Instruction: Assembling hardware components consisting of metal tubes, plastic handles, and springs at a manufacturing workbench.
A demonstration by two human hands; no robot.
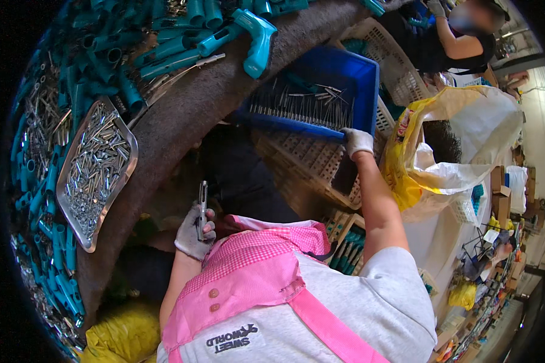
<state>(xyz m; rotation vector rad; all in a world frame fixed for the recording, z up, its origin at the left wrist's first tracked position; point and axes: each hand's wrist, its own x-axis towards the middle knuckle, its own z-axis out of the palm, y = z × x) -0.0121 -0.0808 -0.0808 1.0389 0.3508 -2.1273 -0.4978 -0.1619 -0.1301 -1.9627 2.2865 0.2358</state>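
My left hand [194, 233], in a grey glove, is closed around a thin metal rod [203, 199] that stands upright in front of my pink apron. My right hand [357, 142], in a white glove, grips the near rim of a blue plastic crate [351, 78]. Several thin metal rods [303, 103] lie across the crate's floor. The crate rests on stacked beige slotted crates [312, 163] to my right.
A curved brown worktable [181, 115] carries a metal tray of small metal pins [97, 169] and heaps of teal plastic tool bodies [157, 42]. Yellow and white bags [454, 145] sit at the right. Another person [460, 36] works beyond them. A yellow bag [121, 336] lies below.
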